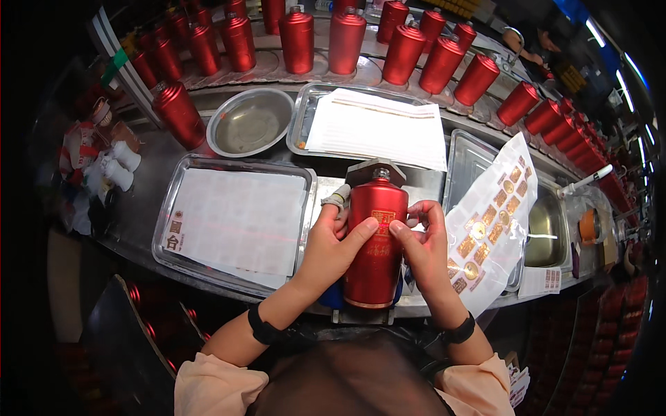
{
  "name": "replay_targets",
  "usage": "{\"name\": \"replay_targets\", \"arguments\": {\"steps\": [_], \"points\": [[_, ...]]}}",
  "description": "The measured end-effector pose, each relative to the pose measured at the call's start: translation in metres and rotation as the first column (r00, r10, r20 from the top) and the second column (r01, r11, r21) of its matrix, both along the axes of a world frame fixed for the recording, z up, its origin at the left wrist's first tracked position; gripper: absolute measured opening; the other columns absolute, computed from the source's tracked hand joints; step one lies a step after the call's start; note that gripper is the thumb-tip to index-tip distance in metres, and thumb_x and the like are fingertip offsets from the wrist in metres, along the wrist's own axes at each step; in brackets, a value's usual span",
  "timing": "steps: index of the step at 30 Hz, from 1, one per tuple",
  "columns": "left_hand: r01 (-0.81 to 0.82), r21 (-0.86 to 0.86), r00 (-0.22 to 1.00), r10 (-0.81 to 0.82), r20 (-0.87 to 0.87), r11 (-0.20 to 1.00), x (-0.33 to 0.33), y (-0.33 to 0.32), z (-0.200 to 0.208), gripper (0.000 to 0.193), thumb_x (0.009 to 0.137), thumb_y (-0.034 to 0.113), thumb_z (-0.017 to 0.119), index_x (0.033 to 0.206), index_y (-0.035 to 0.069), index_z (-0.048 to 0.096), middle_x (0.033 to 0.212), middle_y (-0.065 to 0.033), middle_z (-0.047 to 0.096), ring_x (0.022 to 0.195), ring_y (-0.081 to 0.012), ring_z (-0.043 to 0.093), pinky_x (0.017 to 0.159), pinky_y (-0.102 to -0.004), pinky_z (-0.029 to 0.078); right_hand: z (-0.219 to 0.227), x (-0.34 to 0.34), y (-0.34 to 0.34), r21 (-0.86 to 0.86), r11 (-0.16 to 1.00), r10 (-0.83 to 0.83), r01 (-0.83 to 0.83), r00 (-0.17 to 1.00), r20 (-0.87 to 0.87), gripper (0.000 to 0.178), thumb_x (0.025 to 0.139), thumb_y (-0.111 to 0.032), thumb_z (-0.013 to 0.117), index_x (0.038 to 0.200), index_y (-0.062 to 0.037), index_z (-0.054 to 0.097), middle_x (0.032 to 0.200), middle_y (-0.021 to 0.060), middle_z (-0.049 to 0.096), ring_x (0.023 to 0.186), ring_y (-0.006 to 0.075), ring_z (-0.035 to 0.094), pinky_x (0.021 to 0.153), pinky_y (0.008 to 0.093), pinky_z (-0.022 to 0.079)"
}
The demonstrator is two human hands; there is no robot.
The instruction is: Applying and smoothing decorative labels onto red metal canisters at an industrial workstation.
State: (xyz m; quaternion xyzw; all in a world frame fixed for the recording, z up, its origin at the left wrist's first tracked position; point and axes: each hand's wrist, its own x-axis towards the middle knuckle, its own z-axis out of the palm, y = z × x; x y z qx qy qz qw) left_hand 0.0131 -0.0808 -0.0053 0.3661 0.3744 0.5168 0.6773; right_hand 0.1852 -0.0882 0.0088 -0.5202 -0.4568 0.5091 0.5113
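Both hands, left hand [331, 244] and right hand [424, 248], gripped the red bottle [375, 243], thumbs pressing its gold label [382, 218] flat; smoothing seemed next.

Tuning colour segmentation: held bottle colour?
Matte red bottle with a gold label, head view.

gold label [382, 217] on red bottle [375, 243]; gold sticker sheet [490, 222] right

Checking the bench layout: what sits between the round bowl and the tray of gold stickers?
In the head view, a steel tray holding a white sheet lies between the bowl and the sticker tray.
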Motion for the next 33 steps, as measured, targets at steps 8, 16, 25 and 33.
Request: {"name": "replay_targets", "arguments": {"steps": [8,16,25,33], "points": [[0.032,-0.069,0.999,-0.033,-0.017,0.997,-0.001,0.011,0.011,0.066,0.097,0.014,0.064,0.149,-0.005,0.028,0.127,-0.0173,0.061,0.114,-0.0157,0.061,0.097,-0.0288,0.049,0.004,-0.001,0.012,-0.004,0.999,-0.034,0.035,0.995,0.095,0.032,0.090,-0.019,0.074,0.101,-0.0030,0.048,0.093,0.0018,0.051,0.063,-0.0005,0.050,0.053,0.0159,0.038],[-0.050,-0.016,0.998,0.050,-0.044,0.999,0.005,0.011,0.006,0.074,0.094,0.015,0.069,0.146,-0.013,0.025,0.129,-0.0248,0.056,0.115,-0.0190,0.060,0.096,-0.0289,0.051,0.000,-0.005,0.014,0.041,0.998,-0.046,0.042,0.994,0.104,0.034,0.088,-0.017,0.076,0.098,-0.0056,0.045,0.091,-0.0003,0.045,0.061,-0.0021,0.042,0.051,0.0152,0.034],[-0.013,-0.029,1.000,0.013,-0.003,0.999,-0.004,-0.003,0.002,0.063,0.097,0.016,0.065,0.147,-0.003,0.032,0.129,-0.0185,0.059,0.115,-0.0158,0.060,0.096,-0.0277,0.050,0.006,0.005,-0.009,-0.022,1.000,0.007,-0.005,0.995,0.099,0.046,0.088,-0.015,0.075,0.122,-0.0030,0.048,0.106,0.0054,0.048,0.065,0.0005,0.051,0.057,0.0145,0.041],[0.009,0.022,0.995,-0.007,-0.101,1.000,-0.004,-0.011,-0.006,0.068,0.091,0.022,0.073,0.142,-0.005,0.037,0.132,-0.0212,0.056,0.121,-0.0214,0.058,0.103,-0.0333,0.047,0.003,0.001,-0.015,0.020,1.000,0.001,-0.003,0.994,0.110,0.059,0.082,-0.012,0.079,0.129,-0.0037,0.044,0.111,0.0079,0.045,0.061,-0.0005,0.046,0.055,0.0145,0.039]]}}
